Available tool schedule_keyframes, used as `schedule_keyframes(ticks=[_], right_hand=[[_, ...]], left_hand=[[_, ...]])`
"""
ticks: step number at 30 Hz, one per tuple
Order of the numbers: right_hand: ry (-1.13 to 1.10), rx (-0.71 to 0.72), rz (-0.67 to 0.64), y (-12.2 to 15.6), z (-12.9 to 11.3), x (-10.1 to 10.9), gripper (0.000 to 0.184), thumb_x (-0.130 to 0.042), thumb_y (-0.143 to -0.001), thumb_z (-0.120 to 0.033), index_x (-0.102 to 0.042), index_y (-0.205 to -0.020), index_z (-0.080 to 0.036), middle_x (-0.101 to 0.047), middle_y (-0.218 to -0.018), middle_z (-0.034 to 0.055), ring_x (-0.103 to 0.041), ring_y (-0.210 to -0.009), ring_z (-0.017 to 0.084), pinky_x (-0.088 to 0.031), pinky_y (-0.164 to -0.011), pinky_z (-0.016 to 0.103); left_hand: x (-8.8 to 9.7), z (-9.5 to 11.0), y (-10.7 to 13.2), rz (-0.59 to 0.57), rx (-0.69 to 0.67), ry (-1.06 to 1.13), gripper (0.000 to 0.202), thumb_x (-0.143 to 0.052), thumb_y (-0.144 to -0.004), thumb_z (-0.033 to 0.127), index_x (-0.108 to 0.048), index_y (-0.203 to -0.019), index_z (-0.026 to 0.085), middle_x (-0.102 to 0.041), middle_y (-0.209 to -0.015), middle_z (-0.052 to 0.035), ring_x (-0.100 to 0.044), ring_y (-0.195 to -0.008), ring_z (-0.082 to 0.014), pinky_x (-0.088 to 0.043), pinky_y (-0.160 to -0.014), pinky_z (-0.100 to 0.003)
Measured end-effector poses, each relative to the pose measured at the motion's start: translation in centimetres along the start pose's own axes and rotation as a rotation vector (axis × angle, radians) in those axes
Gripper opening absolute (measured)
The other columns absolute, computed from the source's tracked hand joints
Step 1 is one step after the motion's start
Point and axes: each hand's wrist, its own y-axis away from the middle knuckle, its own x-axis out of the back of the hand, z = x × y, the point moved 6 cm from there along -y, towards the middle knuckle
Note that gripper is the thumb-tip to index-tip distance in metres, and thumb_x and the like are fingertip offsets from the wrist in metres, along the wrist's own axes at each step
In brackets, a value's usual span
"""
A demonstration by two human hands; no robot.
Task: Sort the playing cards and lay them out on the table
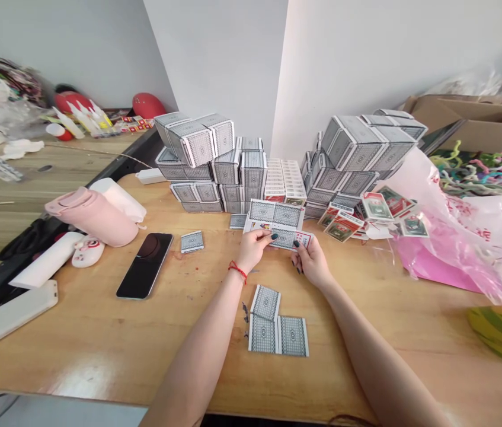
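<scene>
While a light-brown wooden table [112, 338] takes up most of the view, two piles of grey-patterned, white-edged card blocks stand along its far side: left pile [200, 145], right pile [357, 142]. Crumpled pink-and-white plastic bag [450, 225] lies right of the right pile, with small red-and-green card boxes [344, 224] between the two. Pink cylindrical tumbler [93, 218] lies on its side, table left. Yellow-green tape roll [495, 332] at right edge. Black-screened phone [145, 265] lies flat near the tumbler. Left hand [254, 249]: thumb and forefinger pinched together, on the left part of a narrow grey-patterned card strip with red print at its right end [283, 238]. Right hand [312, 261]: thumb on the strip's right end, fingers curled below, grip closed on it. Strip sits between the hands, in front of a white-bordered grey-patterned card panel [276, 212]; can't tell if they touch. Three small flat grey-patterned card pieces [293, 335] lie between the forearms, top one tilted. Single grey-patterned, white-edged piece [192, 242] lies right of the phone.
</scene>
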Motion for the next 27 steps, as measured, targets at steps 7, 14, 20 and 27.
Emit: schedule_keyframes(ticks=[7, 14, 20, 27], right_hand=[[-0.012, -0.022, 0.013, 0.0, 0.6, 0.1, 0.03, -0.041, -0.083, -0.05, -0.037, -0.092, -0.022, -0.048, -0.047, -0.0101, -0.037, -0.028, 0.005, -0.027, -0.028, 0.015], [0.029, -0.015, 0.217, -0.4, 1.3, 1.9, 0.035, -0.058, -0.072, -0.05, -0.054, -0.086, -0.018, -0.062, -0.073, 0.0034, -0.057, -0.055, 0.014, -0.051, -0.045, 0.027], [-0.13, -0.032, 0.247, -0.6, 2.1, 2.4, 0.028, -0.063, -0.069, -0.042, -0.058, -0.084, -0.019, -0.063, -0.082, 0.0049, -0.062, -0.067, 0.02, -0.055, -0.054, 0.036], [-0.267, -0.045, 0.223, -0.7, 2.1, 1.9, 0.031, -0.065, -0.068, -0.042, -0.055, -0.086, -0.019, -0.063, -0.087, 0.0049, -0.062, -0.07, 0.02, -0.055, -0.055, 0.036]], left_hand=[[-0.1, 0.1, 0.1, -0.018, -0.033, -0.038, 0.03, -0.07, -0.06, 0.039, -0.062, -0.07, 0.012, -0.057, -0.075, -0.0023, -0.054, -0.073, -0.0144, -0.052, -0.069, -0.035], [0.6, 0.8, -0.2, 0.063, -0.173, -0.274, 0.023, -0.067, -0.063, 0.037, -0.062, -0.064, 0.014, -0.058, -0.072, -0.0022, -0.053, -0.07, -0.0134, -0.046, -0.068, -0.026], [0.1, 1.6, 0.4, 0.085, -0.234, -0.393, 0.018, -0.062, -0.068, 0.034, -0.061, -0.062, 0.016, -0.059, -0.07, -0.0011, -0.052, -0.068, -0.0131, -0.042, -0.066, -0.024], [0.1, 1.9, 0.5, 0.095, -0.234, -0.408, 0.019, -0.06, -0.07, 0.032, -0.061, -0.061, 0.016, -0.059, -0.067, -0.0014, -0.052, -0.066, -0.0132, -0.041, -0.066, -0.025]])
